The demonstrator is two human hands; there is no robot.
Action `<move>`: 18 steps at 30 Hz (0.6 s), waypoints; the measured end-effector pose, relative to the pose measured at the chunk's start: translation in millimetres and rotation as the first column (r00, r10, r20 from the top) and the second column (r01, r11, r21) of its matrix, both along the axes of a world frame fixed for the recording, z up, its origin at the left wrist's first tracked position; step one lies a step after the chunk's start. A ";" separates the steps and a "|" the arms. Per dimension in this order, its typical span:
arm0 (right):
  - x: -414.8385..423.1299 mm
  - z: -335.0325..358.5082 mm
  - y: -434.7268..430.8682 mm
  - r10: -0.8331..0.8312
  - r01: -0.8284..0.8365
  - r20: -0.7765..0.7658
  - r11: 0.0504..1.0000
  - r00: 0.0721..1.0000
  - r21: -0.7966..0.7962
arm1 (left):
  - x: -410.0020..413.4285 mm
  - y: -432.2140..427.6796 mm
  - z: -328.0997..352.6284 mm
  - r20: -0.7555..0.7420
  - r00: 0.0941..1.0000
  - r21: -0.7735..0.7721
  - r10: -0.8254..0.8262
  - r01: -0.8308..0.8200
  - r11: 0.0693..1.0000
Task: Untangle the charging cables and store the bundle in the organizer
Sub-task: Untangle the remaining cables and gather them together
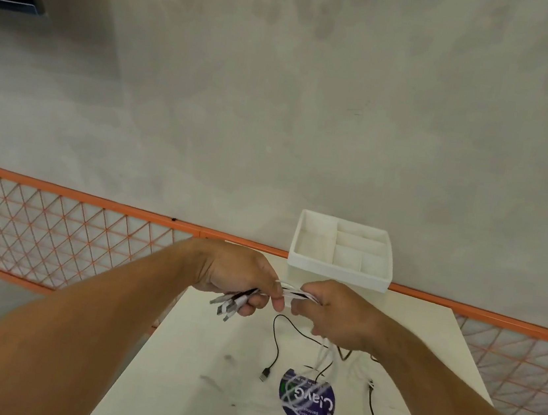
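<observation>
Charging cables [291, 293] gripped between left hand [240, 274] and right hand [339, 313].

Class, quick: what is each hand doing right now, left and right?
Left hand: grips the cable bundle near its plug ends.
Right hand: grips the same cable bundle further along.

Both arms outstretched, left hand [240, 274] and right hand [335, 313] clenched on cables [231, 302]
</observation>
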State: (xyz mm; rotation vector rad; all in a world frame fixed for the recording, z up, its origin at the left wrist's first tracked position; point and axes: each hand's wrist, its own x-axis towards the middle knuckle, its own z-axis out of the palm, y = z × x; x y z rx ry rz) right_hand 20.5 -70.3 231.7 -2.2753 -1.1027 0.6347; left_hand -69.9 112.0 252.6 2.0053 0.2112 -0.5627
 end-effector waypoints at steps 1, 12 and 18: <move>0.9 0.5 -0.5 0.004 -0.004 0.027 1.000 1.000 -0.015 | -0.9 1.7 -0.4 0.011 1.000 0.013 0.000 0.000 1.000; 12.8 8.7 -10.7 0.110 -0.039 0.318 0.975 0.942 -0.221 | 3.5 -3.1 -11.0 0.022 0.998 0.364 -0.054 0.043 0.930; 17.8 9.3 -14.8 0.141 -0.075 0.273 0.968 0.952 -0.239 | -0.3 2.3 -15.5 0.064 0.995 0.452 -0.080 0.042 0.891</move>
